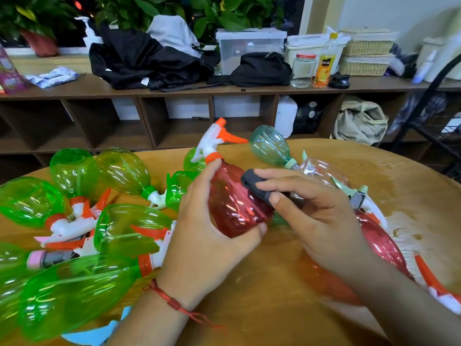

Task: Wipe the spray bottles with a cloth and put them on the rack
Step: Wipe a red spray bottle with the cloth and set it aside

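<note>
My left hand [207, 236] wraps its grip round the red spray bottle [232, 203], up over the middle of the worktop [262, 283], nozzle pointing at the far edge. My right hand [316, 216], nearer the rack [424, 96] past the right edge, pinches the grey cloth [252, 182] against the bottle.

No text can be read. The orange drink bottle [324, 67] on the shelf [224, 89] bears a label with dark characters, too blurred to read; the purple pack [8, 71] likewise.
</note>
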Motion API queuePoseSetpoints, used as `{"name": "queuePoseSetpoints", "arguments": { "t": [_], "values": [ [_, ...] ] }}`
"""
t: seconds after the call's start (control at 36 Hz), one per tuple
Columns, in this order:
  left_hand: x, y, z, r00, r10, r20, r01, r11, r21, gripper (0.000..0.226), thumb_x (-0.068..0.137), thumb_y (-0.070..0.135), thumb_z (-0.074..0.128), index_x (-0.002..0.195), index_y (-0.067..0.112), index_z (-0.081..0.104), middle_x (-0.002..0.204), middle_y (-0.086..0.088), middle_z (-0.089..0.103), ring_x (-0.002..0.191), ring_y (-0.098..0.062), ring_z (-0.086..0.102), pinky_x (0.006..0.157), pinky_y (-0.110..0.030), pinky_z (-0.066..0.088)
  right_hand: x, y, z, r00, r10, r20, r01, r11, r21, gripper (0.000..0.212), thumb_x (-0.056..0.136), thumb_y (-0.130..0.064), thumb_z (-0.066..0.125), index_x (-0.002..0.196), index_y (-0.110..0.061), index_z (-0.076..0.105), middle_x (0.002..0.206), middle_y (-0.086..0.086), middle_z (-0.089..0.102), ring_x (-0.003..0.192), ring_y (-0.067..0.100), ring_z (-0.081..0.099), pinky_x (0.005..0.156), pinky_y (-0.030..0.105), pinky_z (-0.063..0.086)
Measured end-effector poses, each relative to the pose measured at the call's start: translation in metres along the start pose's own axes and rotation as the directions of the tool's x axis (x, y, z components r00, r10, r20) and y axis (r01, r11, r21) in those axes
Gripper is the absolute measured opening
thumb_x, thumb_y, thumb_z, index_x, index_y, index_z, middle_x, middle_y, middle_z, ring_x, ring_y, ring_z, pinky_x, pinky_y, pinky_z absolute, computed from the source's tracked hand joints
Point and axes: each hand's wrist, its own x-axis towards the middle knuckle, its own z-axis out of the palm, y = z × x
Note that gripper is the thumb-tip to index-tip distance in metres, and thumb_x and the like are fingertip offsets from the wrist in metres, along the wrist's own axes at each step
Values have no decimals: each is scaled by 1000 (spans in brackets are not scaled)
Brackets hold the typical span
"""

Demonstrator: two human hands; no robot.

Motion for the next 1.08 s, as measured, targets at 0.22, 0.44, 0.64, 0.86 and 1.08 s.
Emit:
{"name": "queuePoseSetpoints", "arguments": {
  "t": [0.22, 0.44, 0.64, 0.86, 1.08],
  "values": [
    [2, 3, 1, 994, -96, -58, 87, 987, -138, 110, 68, 21, 100, 156, 45, 38, 135, 26, 63, 123, -3, 66, 105, -39, 57, -3, -5, 3, 992, -120, 45, 125, 983, -135, 26, 96, 4, 72, 116, -10, 80, 134, -2, 72, 127, 15, 67, 107, 35, 53],
    [-5, 10, -1, 988, 6, 156, 21, 985, -169, 115, 73, 3, 95, 159, 46, 32, 146, 29, 52, 135, -7, 60, 109, -40, 55, 1, 0, -1, 998, 57, -6, -56, 992, 112, 25, 100, -4, 65, 121, -11, 77, 135, -2, 72, 133, 19, 63, 110, 38, 52],
    [-10, 14, 1, 966, 62, 250, -39, 995, -95, 118, 67, 36, 101, 158, 53, 27, 152, 32, 46, 142, 2, 51, 114, -28, 49, 7, -4, -6, 988, 155, -25, -142, 950, 278, 29, 99, -8, 59, 124, -9, 74, 127, 2, 76, 129, 19, 67, 108, 33, 53],
    [-7, 11, 8, 987, 128, 92, -141, 978, 154, 118, 69, 42, 98, 163, 38, 27, 156, 25, 38, 147, 2, 39, 118, -16, 37, 3, 0, -4, 993, 115, -18, -112, 985, 129, 27, 98, 3, 66, 118, -10, 78, 132, -1, 74, 131, 18, 65, 111, 43, 53],
    [3, -6, 0, 999, -11, -45, 9, 999, -50, 112, 67, 47, 95, 160, 48, 31, 154, 10, 53, 138, -17, 59, 111, -43, 52, -4, -8, 5, 992, -120, 37, 125, 980, -152, 25, 95, -2, 73, 117, -12, 80, 135, -4, 71, 128, 13, 66, 108, 34, 53]
  ]
}}
